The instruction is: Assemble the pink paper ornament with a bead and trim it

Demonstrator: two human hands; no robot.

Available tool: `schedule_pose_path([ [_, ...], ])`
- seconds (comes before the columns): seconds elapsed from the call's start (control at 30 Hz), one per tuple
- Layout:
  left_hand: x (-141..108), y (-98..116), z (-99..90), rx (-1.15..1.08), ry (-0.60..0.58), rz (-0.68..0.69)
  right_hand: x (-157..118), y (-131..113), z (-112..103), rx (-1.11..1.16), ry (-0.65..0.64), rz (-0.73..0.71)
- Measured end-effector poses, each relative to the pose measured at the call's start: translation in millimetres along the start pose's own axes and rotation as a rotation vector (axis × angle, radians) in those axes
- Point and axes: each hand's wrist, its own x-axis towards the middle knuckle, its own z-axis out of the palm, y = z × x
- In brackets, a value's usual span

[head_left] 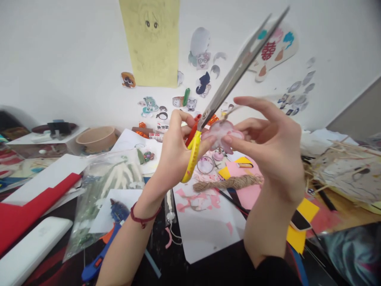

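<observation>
My left hand (pixel 175 157) is closed round the yellow and red handles of the scissors (pixel 228 85), whose long blades are slightly parted and point up to the right. Its thumb also presses on a translucent pink flower-shaped ornament (pixel 222 133). From the other side, my right hand (pixel 272 139) pinches the same flower between thumb and fingers, its index finger raised. A thin string (pixel 233 111) rises from behind the flower. Below it are a ring-shaped piece (pixel 205 164) with pink inside and a small pink bead (pixel 218 155).
White paper (pixel 211 234) with pink scraps lies beneath, with a twine bundle (pixel 228 183) across its top. At left are a plastic bag (pixel 119 178), a blue glue gun (pixel 99 260), a white case (pixel 35 246) and a round bowl (pixel 97 139). A decorated wall (pixel 74 59) stands behind.
</observation>
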Motion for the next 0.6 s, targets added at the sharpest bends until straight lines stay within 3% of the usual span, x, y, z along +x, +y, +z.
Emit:
schedule_pose_path([
  [0.2, -1, 6, 2.2, -0.040, 0.147, 0.071, 4, 2, 1, 0.073, 0.024, 0.016],
  [0.37, -1, 12, -6.4, -0.073, 0.221, 0.083, 2, -2, 0, 0.045, -0.153, 0.090],
  [0.6, -4, 17, -16.1, 0.059, 0.272, 0.076, 3, -2, 8, 0.080, -0.417, 0.187],
])
